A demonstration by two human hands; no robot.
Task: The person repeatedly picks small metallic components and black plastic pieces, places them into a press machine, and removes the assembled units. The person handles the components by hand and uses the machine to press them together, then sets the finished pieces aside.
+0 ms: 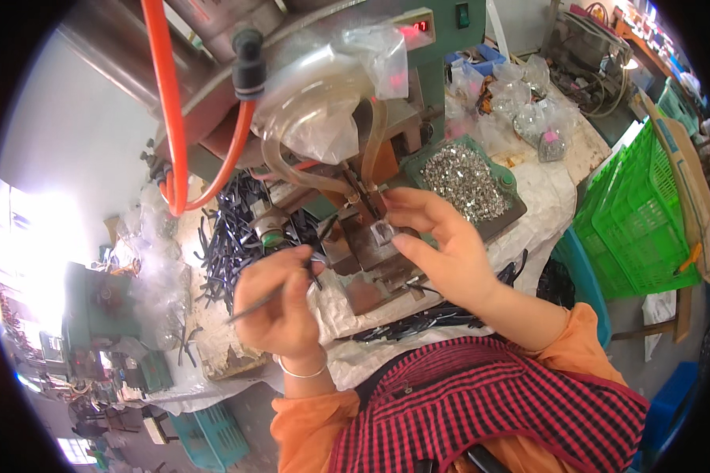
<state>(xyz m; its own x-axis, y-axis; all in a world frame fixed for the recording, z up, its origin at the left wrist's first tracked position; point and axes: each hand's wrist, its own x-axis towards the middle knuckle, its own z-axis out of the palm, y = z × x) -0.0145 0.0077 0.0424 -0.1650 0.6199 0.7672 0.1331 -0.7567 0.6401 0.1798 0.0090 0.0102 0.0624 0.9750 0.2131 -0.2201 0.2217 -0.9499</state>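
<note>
My left hand (280, 303) is closed round a slender dark rod-like tool (254, 307); one end sticks out below the fist, and the fingertips point toward the press. Whether the tool has two legs is too small to tell. My right hand (450, 248) reaches in from the right, thumb and forefinger apart around the press's work spot. A small shiny block (383, 233) sits by the thumb tip on the metal fixture (363, 252). Any tiny part at those fingertips cannot be made out. Two clear hoses (297, 177) come down just above the fixture.
A green tray (506, 180) heaped with small silvery metal pieces (465, 181) stands right of the press. Black strips (233, 236) pile up at the left. Orange air tubes (170, 102) hang at upper left. A green crate (635, 213) stands at the right.
</note>
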